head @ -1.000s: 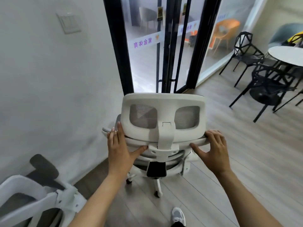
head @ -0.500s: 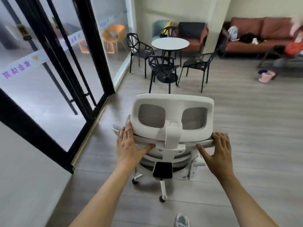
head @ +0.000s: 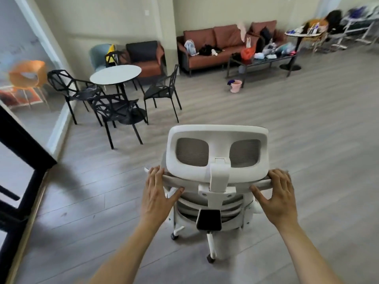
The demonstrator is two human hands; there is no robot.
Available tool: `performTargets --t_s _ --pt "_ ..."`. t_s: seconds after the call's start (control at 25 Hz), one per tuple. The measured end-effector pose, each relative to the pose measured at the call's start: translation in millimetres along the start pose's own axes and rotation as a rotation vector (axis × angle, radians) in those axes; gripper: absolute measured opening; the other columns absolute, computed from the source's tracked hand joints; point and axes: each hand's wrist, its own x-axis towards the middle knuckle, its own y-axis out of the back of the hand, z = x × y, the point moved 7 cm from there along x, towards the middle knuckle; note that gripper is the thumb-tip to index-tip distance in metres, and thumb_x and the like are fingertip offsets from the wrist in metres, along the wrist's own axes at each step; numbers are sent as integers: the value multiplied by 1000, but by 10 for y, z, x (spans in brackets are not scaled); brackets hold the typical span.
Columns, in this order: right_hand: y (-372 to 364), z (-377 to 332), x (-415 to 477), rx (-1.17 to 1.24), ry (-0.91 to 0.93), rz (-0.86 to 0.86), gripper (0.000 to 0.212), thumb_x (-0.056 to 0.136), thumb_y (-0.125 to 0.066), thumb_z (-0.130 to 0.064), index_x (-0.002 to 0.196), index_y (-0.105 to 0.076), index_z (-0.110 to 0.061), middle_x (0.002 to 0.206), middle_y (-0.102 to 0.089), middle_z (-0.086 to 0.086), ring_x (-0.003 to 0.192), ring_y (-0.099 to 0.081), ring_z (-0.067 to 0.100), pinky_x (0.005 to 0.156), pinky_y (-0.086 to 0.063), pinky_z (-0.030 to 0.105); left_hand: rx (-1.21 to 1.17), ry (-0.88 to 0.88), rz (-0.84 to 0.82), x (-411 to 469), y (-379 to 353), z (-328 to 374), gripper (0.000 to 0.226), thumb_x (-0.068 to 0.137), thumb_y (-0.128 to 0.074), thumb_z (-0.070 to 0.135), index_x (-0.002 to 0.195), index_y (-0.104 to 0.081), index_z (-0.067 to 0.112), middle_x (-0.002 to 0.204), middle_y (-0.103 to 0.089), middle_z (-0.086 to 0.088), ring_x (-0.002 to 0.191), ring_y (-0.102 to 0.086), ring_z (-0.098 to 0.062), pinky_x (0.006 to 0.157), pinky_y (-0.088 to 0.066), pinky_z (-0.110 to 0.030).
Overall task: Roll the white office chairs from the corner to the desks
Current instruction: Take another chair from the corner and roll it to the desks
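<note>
While both forearms reach forward from the bottom edge of the view, the left hand (head: 156, 196) and the right hand (head: 276, 198) are clamped on the top rail of the white office chair (head: 215, 181), one at each end of it. On each hand the fingers curl over the rail from above and the thumb presses underneath, with the headrest post standing between the two hands. The chair is seen from behind, upright on the grey wood floor (head: 307, 140), its white headrest (head: 217, 152) with two mesh panels facing the camera and two castors of its base showing below the seat. To the left runs a black-framed glass wall (head: 22, 160). Farther ahead on the left, a round white surface (head: 115, 74) stands with three black lattice chairs (head: 114, 111) drawn up around it. A small pink bucket (head: 235, 86) sits on the floor beyond that. Against the far wall is a brown sofa (head: 213, 46) with clothes and bags scattered on it, and just in front of it a low dark surface (head: 262, 60) is cluttered with more items, too blurred to identify.
</note>
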Motion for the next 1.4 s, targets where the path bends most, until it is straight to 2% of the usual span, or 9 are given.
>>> performTargets --t_s 0.12,0.28,0.44,0.56,0.64,0.8,0.92,1.16,1.4 --pt "278 633 313 -78 -77 -4 84 85 -42 -81 134 -53 -14 141 -52 6 142 -37 26 122 -26 53 -79 -43 -16 481 -564 549 82 73 -78 58 134 -44 15 146 -40 -1 137 -38 -20 112 -40 -41" --pt "641 1509 628 -153 -259 -11 85 83 -46 -83 140 -49 -21 150 -47 3 149 -28 20 127 -16 42 -159 -103 -100 1046 -1375 1256 79 69 -81 58 129 -47 19 144 -38 2 135 -38 -22 108 -42 -44" --pt "931 2263 879 -207 -320 104 84 84 -49 -80 137 -51 -15 148 -50 5 148 -32 22 126 -21 46 -204 -223 -148 1646 -2146 1963 81 68 -76 64 128 -48 19 142 -40 0 132 -41 -25 104 -46 -48" --pt "1155 2777 1096 -258 -353 190 81 85 -53 -75 135 -52 -11 145 -51 10 146 -36 27 125 -21 47 -244 -311 -165 2045 -2726 2502 82 69 -73 63 130 -47 15 144 -40 -2 132 -41 -25 106 -44 -44" --pt "1325 3178 1258 -276 -418 238 81 85 -53 -74 137 -51 -11 146 -49 8 146 -35 26 123 -26 50 -273 -382 -173 2333 -3181 2920 82 71 -75 60 132 -46 13 146 -39 -3 133 -42 -26 106 -44 -43" --pt "1638 3955 1629 -376 -526 318 77 89 -50 -69 137 -49 -8 145 -48 9 144 -36 30 119 -30 56 -303 -515 -258 2918 -4106 3862 85 75 -78 57 137 -40 11 147 -37 -6 139 -38 -30 104 -47 -51" --pt "1862 4547 2012 -450 -572 366 76 91 -48 -65 136 -47 -3 141 -48 13 141 -37 35 116 -31 59 -311 -623 -333 3379 -4803 4626 84 78 -73 61 137 -43 9 146 -39 -8 138 -38 -32 108 -43 -51" --pt "2396 5955 2527 -458 -768 393 83 89 -46 -75 144 -42 -13 153 -38 5 152 -21 22 123 -23 50 -347 -718 -505 4126 -6188 6114 76 80 -72 57 137 -40 18 150 -35 0 139 -35 -26 108 -42 -49" --pt "3075 7568 3157 -522 -797 480 76 91 -51 -67 144 -39 -14 152 -35 1 151 -21 20 124 -23 48 -432 -764 -499 4527 -7474 7698 76 75 -71 68 128 -41 23 142 -39 6 129 -42 -22 99 -47 -40"
